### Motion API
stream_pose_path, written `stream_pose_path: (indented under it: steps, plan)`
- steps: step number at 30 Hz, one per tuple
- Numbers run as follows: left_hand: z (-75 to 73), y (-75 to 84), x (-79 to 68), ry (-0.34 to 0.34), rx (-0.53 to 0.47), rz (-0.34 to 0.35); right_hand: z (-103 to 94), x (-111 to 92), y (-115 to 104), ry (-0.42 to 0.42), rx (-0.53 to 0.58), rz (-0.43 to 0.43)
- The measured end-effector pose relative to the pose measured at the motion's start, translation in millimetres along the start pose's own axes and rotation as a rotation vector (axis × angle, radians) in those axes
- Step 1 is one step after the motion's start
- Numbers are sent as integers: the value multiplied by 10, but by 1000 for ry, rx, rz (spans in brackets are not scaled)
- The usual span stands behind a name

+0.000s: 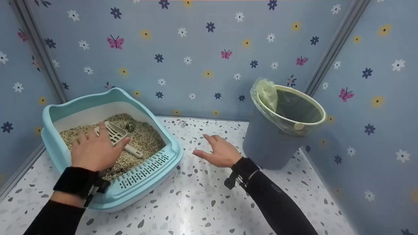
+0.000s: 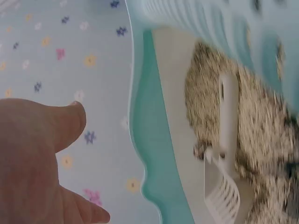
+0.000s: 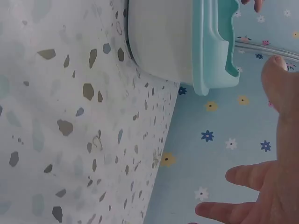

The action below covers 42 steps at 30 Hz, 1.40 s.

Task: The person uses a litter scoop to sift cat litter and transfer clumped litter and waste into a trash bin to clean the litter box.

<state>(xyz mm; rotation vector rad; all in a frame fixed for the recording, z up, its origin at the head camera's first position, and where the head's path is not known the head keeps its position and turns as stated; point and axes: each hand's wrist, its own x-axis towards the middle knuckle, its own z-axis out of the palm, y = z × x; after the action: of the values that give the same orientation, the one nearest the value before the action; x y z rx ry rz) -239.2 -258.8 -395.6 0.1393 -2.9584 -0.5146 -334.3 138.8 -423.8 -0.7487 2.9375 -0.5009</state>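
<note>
A blue litter box [image 1: 178, 148] stands at the left, filled with tan cat litter [image 1: 148, 133]. On the litter lies a pale slotted litter scoop [image 1: 133, 151], its handle toward the box's front right; the left wrist view shows the scoop [image 2: 228, 112] too. My left hand [image 1: 96, 148] is over the box, fingers spread and holding nothing, covering part of the scoop's head in the head view. Between the box and the bin, my right hand [image 1: 222, 151] hovers with its fingers extended, holding nothing. Dark clumps [image 1: 130, 126] show in the litter beside the scoop.
At the right stands a grey-blue trash bin [image 1: 271, 147] with a cream rim and a translucent yellowish bag [image 1: 266, 93] folded over it. Flowered wall panels [image 1: 196, 78] enclose the speckled white floor [image 1: 196, 202] at the back and both sides.
</note>
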Motion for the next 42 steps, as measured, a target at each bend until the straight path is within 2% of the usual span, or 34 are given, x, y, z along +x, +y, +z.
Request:
stream_pose_path:
  steps: [3,7,12,15,20,22,25,28,34,42]
  plan:
    - [-113,-183,-19,5,-26,-64,35,79,-74,-35,58,9]
    - [-258,-408,-68,-33,-96,-145,73,202,-199,-62,149,23]
    - [-343,-695,-100,-84,-170,-273,151,346,-342,-82,254,25]
    - [-336,-887,-105,-151,-193,-289,218,411,-420,-97,283,28]
    - [-242,-1134,-125,-271,-364,-227,348,471,-516,-122,297,-8]
    - [-197,-1182,-125,-292,-427,-219,395,487,-541,-127,314,-33]
    - [-153,-1225,-118,-282,-444,-215,444,514,-568,-134,349,-55]
    - [-132,-1250,-112,-272,-474,-203,466,553,-589,-127,374,-41]
    - [-109,-1268,-117,-250,-487,-192,497,670,-670,-100,353,42]
    - [-100,-1235,-132,-233,-430,-209,518,751,-736,-63,369,173]
